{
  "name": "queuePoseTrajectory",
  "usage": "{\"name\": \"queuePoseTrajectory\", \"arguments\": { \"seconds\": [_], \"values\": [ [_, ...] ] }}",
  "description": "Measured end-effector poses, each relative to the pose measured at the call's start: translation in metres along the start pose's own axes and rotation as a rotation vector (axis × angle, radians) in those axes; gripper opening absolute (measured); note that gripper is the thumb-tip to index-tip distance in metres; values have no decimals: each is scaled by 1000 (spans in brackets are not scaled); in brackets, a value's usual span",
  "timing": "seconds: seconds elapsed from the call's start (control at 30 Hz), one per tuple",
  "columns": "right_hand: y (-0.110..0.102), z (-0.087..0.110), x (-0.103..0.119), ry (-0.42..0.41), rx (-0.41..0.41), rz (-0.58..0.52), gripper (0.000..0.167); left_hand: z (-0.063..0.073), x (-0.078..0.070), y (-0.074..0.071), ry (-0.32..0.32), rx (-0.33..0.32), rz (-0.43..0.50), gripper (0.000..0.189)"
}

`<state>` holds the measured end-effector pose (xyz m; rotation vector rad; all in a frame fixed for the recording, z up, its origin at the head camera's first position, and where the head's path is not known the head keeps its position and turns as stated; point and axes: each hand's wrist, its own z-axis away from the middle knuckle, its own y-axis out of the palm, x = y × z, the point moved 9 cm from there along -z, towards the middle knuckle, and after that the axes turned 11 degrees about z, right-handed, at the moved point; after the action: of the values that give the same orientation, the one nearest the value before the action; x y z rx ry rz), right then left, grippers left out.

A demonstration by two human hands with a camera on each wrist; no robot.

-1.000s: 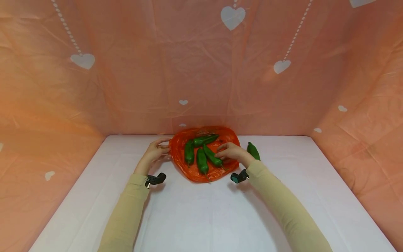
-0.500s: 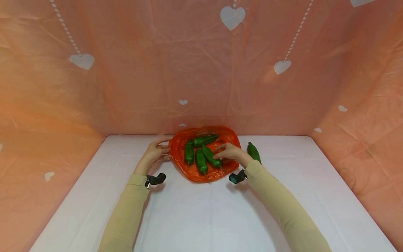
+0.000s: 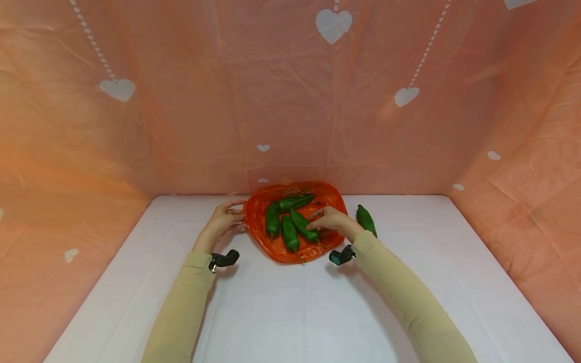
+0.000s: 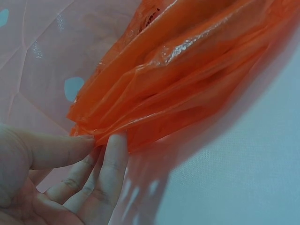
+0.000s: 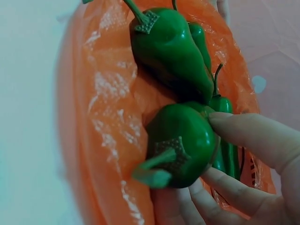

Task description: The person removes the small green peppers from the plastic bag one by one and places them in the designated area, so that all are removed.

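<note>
An orange plastic bag [image 3: 328, 193] lies spread open at the back of the white table, several green peppers inside it. My left hand [image 3: 222, 218] pinches its left edge; in the left wrist view the thumb and fingertips meet on the gathered orange film [image 4: 187, 89]. Inside the bag, my right hand [image 3: 333, 220] grips a green pepper [image 5: 180, 136], thumb on one side and fingers on the other, stem toward the near side. Right beside it sits another pepper [image 3: 290, 233]. Farther left and back lie one upright-looking pepper [image 3: 272, 221] and one lying crosswise [image 3: 296, 202].
One more green pepper [image 3: 365, 220] lies on the white table [image 3: 290, 312] to the right of the bag, partly behind the right forearm. An orange cloth [image 3: 290, 121] with white hearts rises behind and on both sides. Each wrist carries a small black camera [image 3: 224, 258].
My right hand has shifted slightly left with the gripped pepper, and the pepper beside it has moved a little left too. The left hand keeps its place on the bag's edge.
</note>
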<state>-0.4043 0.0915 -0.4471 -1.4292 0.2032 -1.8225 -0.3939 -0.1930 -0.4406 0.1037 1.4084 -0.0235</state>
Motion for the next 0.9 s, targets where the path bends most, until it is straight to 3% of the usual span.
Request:
{"name": "queuePoseTrajectory", "arguments": {
  "seconds": [0.9],
  "values": [
    [0,3,1,19,18,38,40,-1,-1,6,56,36,69,51]
  ]
}}
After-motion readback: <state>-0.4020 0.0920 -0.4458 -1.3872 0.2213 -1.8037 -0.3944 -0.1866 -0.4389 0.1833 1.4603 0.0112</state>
